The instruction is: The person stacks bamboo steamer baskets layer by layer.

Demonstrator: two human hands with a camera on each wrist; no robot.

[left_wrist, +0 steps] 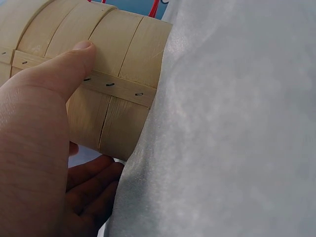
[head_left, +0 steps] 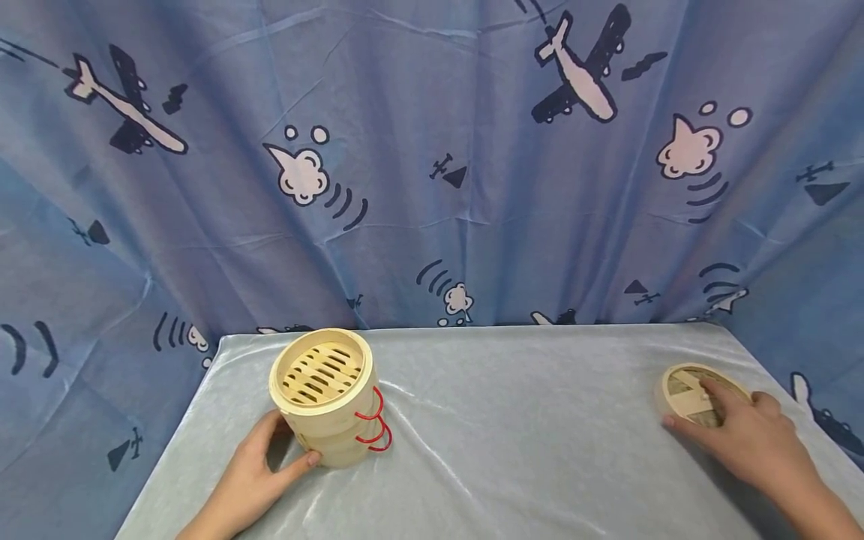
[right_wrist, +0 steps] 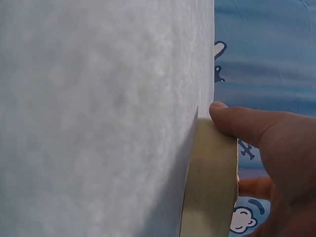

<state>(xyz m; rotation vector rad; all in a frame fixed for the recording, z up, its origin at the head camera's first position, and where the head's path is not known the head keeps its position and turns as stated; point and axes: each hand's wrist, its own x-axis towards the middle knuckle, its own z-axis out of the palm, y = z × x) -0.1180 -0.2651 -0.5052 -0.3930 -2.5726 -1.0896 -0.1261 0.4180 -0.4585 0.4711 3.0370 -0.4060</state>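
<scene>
A round bamboo steamer (head_left: 331, 435) of stacked tiers stands at the left of the table, its slatted top tier uncovered and red loops on its right side. My left hand (head_left: 253, 469) holds it low down, thumb on the near wall and fingers round the left side. In the left wrist view, the thumb (left_wrist: 81, 54) lies along the stapled bamboo band. Far to the right, the bamboo steamer lid (head_left: 690, 397) lies on the cloth. My right hand (head_left: 759, 435) grips it from the right, thumb at the near rim and index finger on top, the other fingers partly hidden.
A pale grey velvety cloth (head_left: 499, 427) covers the table, with some creases. Behind the far edge hangs a blue curtain (head_left: 418, 225) printed with planes and clouds, and it continues along both sides. A wide stretch of cloth separates the steamer and the lid.
</scene>
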